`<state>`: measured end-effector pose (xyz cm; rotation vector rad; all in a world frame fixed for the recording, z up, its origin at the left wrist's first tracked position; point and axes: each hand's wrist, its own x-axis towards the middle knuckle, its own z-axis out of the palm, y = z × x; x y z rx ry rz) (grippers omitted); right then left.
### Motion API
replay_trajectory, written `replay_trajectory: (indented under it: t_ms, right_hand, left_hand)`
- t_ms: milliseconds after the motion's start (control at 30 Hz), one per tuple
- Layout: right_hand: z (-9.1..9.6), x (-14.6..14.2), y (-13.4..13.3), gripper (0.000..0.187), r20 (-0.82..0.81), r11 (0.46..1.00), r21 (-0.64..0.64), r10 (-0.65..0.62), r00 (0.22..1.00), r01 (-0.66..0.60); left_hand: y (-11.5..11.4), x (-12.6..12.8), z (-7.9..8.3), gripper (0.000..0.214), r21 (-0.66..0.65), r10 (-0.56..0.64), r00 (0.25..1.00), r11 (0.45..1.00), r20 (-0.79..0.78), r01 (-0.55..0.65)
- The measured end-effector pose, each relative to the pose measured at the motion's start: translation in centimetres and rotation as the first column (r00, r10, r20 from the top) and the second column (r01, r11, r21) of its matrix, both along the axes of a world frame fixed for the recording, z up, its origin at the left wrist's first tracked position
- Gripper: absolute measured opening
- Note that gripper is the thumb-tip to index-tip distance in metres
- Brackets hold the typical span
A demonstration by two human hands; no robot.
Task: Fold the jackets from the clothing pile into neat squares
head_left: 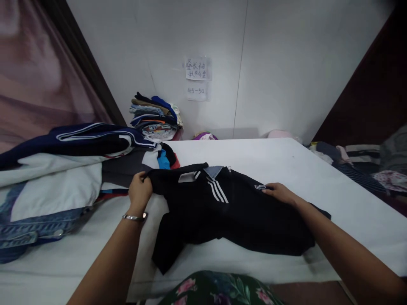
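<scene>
At the far left of our white desk (254, 152) lies a loose heap of clothes: a navy garment (34, 144) with white trim on top, a white garment (60, 186) below it, and blue denim (41, 231) at the bottom. Behind the heap, near the wall, stands a stack of folded clothes (155, 118). Our left hand (140, 191), a silver bracelet (135, 217) at its wrist, is closed on one sleeve of a black shirt (197, 216). The shirt lies sideways across the desk in front of us, its collar toward the back, three white stripes below it. Above, two handwritten papers (197, 70) hang on the wall; the lower reads 45-50. Our right hand (281, 193), well apart from the left, touches the shirt beside a white mark; we cannot tell whether it grips. At the far right, more clothes (362, 173) lie past the desk's edge.
</scene>
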<state>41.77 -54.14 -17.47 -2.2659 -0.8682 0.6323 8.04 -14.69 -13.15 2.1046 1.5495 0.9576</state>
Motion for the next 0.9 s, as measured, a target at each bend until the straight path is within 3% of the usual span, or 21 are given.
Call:
replay_trajectory:
  t_ms: [100, 167, 267, 300, 367, 433, 500, 600, 700, 800, 900]
  right_hand:
    - [1.4, -1.6, -0.2, 0.028, 0.157, 0.998, -0.001, 0.058, 0.986, -0.059]
    - [2.5, -3.5, -0.5, 0.025, 0.291, 0.991, 0.031, 0.119, 0.949, -0.134]
    - [3.7, -7.0, -0.9, 0.019, 0.37, 0.939, 0.043, 0.303, 0.878, -0.342]
    - [4.0, -8.1, -1.0, 0.018, 0.352, 0.917, 0.041, 0.359, 0.865, -0.397]
    - [4.2, -10.1, -1.0, 0.013, 0.257, 0.889, 0.029, 0.435, 0.863, -0.456]
    - [4.3, -11.1, -0.9, 0.008, 0.106, 0.881, 0.026, 0.467, 0.878, -0.472]
    - [4.2, -11.0, -0.6, 0.011, -0.035, 0.892, 0.076, 0.449, 0.893, -0.446]
    - [3.9, -8.9, 0.5, 0.026, -0.144, 0.955, 0.176, 0.267, 0.953, -0.24]
    - [3.0, -6.0, 2.3, 0.038, -0.201, 0.991, 0.133, 0.021, 0.979, 0.006]
    - [1.5, -4.3, 4.4, 0.037, -0.252, 0.997, 0.064, -0.021, 0.968, 0.038]
    - [-0.3, -4.5, 6.2, 0.029, -0.34, 0.998, 0.048, 0.042, 0.939, -0.027]
  left_hand:
    - [-1.1, 0.6, 1.7, 0.047, 0.193, -0.031, 0.979, 0.979, -0.199, 0.07]
    - [-2.5, 2.0, 2.6, 0.042, 0.335, -0.205, 0.935, 0.893, -0.289, 0.299]
    - [-4.2, 5.4, 2.4, 0.035, 0.299, -0.543, 0.758, 0.703, -0.361, 0.645]
    - [-4.5, 6.7, 2.0, 0.035, 0.218, -0.602, 0.707, 0.684, -0.372, 0.696]
    - [-4.4, 9.0, 0.7, 0.037, 0.004, -0.634, 0.661, 0.721, -0.4, 0.693]
    - [-3.9, 10.9, -0.8, 0.04, -0.183, -0.623, 0.643, 0.767, -0.446, 0.616]
    - [-3.1, 12.1, -2.0, 0.047, -0.271, -0.611, 0.633, 0.786, -0.475, 0.556]
    - [-2.4, 12.8, -3.1, 0.053, -0.277, -0.585, 0.66, 0.808, -0.471, 0.519]
    - [-2.2, 12.5, -3.4, 0.055, -0.25, -0.543, 0.7, 0.838, -0.464, 0.485]
    - [-2.2, 11.7, -3.6, 0.056, -0.227, -0.506, 0.708, 0.86, -0.493, 0.457]
    - [-2.5, 10.9, -4.0, 0.04, -0.237, -0.543, 0.65, 0.832, -0.531, 0.502]
